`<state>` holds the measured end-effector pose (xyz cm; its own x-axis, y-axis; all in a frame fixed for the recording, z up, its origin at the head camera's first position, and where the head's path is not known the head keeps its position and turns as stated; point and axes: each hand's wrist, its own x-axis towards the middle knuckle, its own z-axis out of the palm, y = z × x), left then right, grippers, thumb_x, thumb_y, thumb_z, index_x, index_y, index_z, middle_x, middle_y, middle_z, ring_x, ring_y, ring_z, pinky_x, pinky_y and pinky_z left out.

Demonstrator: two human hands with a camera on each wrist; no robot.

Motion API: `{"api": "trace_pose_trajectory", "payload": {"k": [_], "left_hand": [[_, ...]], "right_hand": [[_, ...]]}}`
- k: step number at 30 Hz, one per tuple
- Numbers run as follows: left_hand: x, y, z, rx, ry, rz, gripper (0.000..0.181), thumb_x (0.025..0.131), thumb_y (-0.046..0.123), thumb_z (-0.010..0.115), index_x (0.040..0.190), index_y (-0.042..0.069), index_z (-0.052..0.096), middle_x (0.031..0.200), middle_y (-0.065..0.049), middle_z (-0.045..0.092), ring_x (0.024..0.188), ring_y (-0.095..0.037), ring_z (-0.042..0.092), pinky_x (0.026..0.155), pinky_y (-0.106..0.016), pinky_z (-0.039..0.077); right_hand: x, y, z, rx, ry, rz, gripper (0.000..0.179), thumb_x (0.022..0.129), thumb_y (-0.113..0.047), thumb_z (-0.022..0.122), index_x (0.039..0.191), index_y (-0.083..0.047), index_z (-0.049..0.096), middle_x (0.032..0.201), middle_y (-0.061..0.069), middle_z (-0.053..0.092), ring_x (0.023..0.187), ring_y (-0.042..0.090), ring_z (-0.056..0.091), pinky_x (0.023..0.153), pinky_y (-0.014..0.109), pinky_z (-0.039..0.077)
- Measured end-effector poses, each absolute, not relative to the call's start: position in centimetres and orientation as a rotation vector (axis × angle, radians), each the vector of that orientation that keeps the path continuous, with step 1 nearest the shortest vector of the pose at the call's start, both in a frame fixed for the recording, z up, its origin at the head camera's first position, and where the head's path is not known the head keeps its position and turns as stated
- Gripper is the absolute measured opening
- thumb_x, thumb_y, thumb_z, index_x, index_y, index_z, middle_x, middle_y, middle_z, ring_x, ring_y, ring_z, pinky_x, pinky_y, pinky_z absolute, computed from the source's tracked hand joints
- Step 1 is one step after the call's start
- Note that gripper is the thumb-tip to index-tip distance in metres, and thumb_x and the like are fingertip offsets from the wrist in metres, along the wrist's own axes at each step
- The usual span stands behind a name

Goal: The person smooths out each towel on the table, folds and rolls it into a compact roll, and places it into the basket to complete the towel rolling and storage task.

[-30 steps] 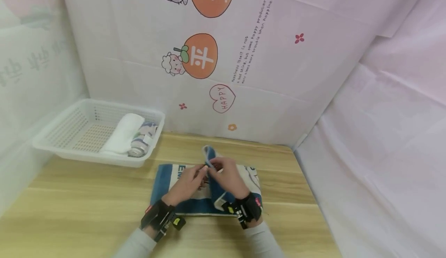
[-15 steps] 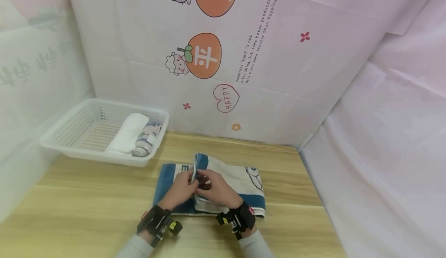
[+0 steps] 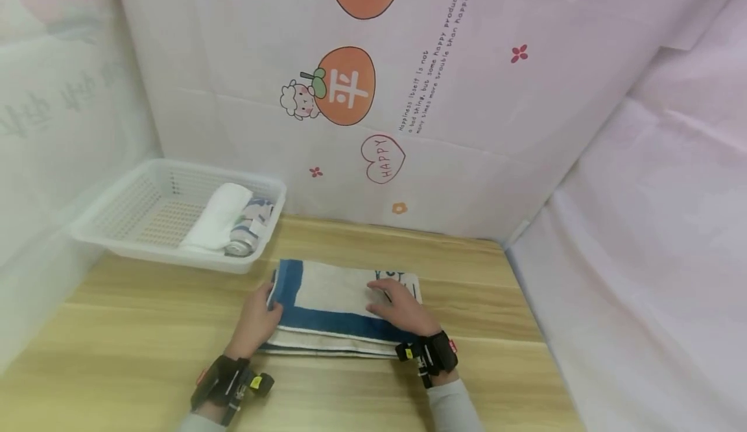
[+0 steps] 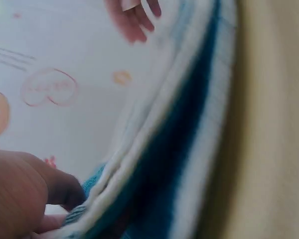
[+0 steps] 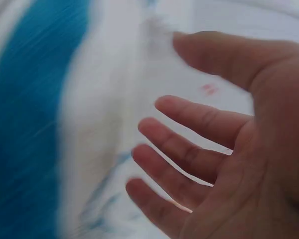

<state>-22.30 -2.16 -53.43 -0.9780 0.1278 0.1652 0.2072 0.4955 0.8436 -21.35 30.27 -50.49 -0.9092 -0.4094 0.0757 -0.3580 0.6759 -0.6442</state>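
A folded towel (image 3: 335, 287), cream with wide blue borders and part of a line drawing, lies on the wooden table. Its left edge is pinched by my left hand (image 3: 257, 320), thumb on top and fingers at the underside. In the left wrist view that hand (image 4: 20, 194) grips a corner, and the towel's layers (image 4: 154, 124) stand apart along the edge. Over the right part of the towel is my right hand (image 3: 405, 307), holding nothing. Its fingers are spread and relaxed in the right wrist view (image 5: 239, 149), beside the blurred towel (image 5: 30, 124).
A white perforated plastic basket (image 3: 105, 240) stands at the back left of the table (image 3: 146, 328). Inside are a rolled white towel (image 3: 217, 218) and a rolled patterned one (image 3: 251, 228). Printed cloth (image 3: 455, 179) hangs behind the table, with more cloth at both sides.
The raised towel end, held by both hands near the middle, now lies over to the left as another fold. My left hand moved left with it; my right hand let go and moved right.
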Motion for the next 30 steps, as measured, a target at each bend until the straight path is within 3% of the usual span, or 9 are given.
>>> {"api": "trace_pose_trajectory", "payload": {"k": [3,7,11,15,17,21,23,27,30], "left_hand": [[-22.3,-2.4,-54.5,-0.234,-2.685,-1.427,0.048,0.087,-0.003,0.058,0.130,-0.023,0.047,0.120,-0.043,0.058,0.110,-0.055,0.060,0.090,-0.061,0.053],[-22.3,-2.3,-54.8,-0.148,-2.692,-1.403,0.055,0.087,0.001,0.059,0.136,-0.021,0.044,0.108,-0.036,0.064,0.087,-0.040,0.066,0.073,-0.049,0.056],[-22.2,-2.3,-54.4,-0.075,-2.680,-1.501,0.057,0.090,0.003,0.055,0.141,-0.016,0.037,0.084,-0.019,0.061,0.064,-0.021,0.054,0.058,-0.032,0.045],[-21.8,-2.5,-53.8,-0.038,-2.640,-1.535,0.055,0.090,0.003,0.054,0.140,-0.011,0.035,0.075,-0.013,0.056,0.059,-0.020,0.051,0.055,-0.031,0.041],[-21.4,-2.8,-53.7,-0.064,-2.623,-1.438,0.056,0.088,0.001,0.057,0.139,-0.011,0.038,0.086,-0.022,0.061,0.067,-0.028,0.056,0.059,-0.038,0.047],[-20.8,-3.2,-53.7,-0.241,-2.602,-1.180,0.049,0.080,-0.005,0.068,0.128,-0.009,0.056,0.114,-0.031,0.060,0.098,-0.043,0.059,0.082,-0.054,0.051],[-20.6,-3.3,-53.5,-0.420,-2.629,-1.074,0.041,0.077,-0.003,0.074,0.118,-0.003,0.066,0.115,-0.025,0.061,0.108,-0.043,0.057,0.091,-0.057,0.049],[-20.2,-3.6,-53.1,-0.797,-2.743,-0.918,0.029,0.075,0.008,0.084,0.102,0.010,0.074,0.103,-0.008,0.068,0.105,-0.034,0.062,0.096,-0.056,0.049],[-20.0,-3.8,-53.2,-0.916,-2.805,-0.853,0.024,0.075,0.011,0.086,0.096,0.014,0.075,0.098,-0.003,0.068,0.103,-0.031,0.062,0.097,-0.057,0.048]], "right_hand": [[-21.8,31.0,-52.0,-0.637,2.837,-0.898,0.050,0.093,-0.016,0.074,0.138,-0.001,0.058,0.142,0.019,0.055,0.133,0.038,0.050,0.108,0.054,0.043],[-22.0,31.6,-52.9,-0.636,2.837,-0.913,0.053,0.088,-0.014,0.080,0.136,-0.004,0.060,0.144,0.020,0.053,0.136,0.040,0.047,0.110,0.057,0.041],[-22.1,32.1,-53.1,-0.643,2.852,-0.945,0.053,0.086,-0.014,0.082,0.134,-0.005,0.062,0.143,0.018,0.055,0.135,0.040,0.048,0.110,0.057,0.041],[-22.2,32.4,-53.0,-0.655,2.852,-0.932,0.051,0.086,-0.015,0.082,0.132,-0.006,0.064,0.142,0.015,0.057,0.135,0.037,0.049,0.109,0.055,0.042],[-21.9,32.3,-53.0,-0.657,2.849,-0.941,0.051,0.086,-0.016,0.082,0.132,-0.006,0.064,0.142,0.015,0.056,0.135,0.037,0.049,0.109,0.055,0.042],[-20.9,32.2,-52.7,-0.639,2.859,-0.925,0.052,0.086,-0.018,0.082,0.133,-0.007,0.063,0.140,0.014,0.056,0.131,0.036,0.050,0.106,0.054,0.045],[-20.1,32.2,-52.4,-0.621,2.858,-0.911,0.052,0.085,-0.019,0.084,0.132,-0.009,0.063,0.136,0.011,0.058,0.126,0.032,0.053,0.103,0.051,0.048],[-18.8,31.7,-52.0,-0.589,2.791,-0.947,0.046,0.082,-0.018,0.086,0.124,-0.013,0.068,0.121,0.000,0.065,0.113,0.020,0.061,0.097,0.042,0.053],[-18.4,31.3,-52.5,-0.609,2.748,-0.948,0.036,0.082,-0.017,0.086,0.115,-0.015,0.072,0.113,-0.005,0.069,0.106,0.013,0.063,0.094,0.035,0.054]]}}
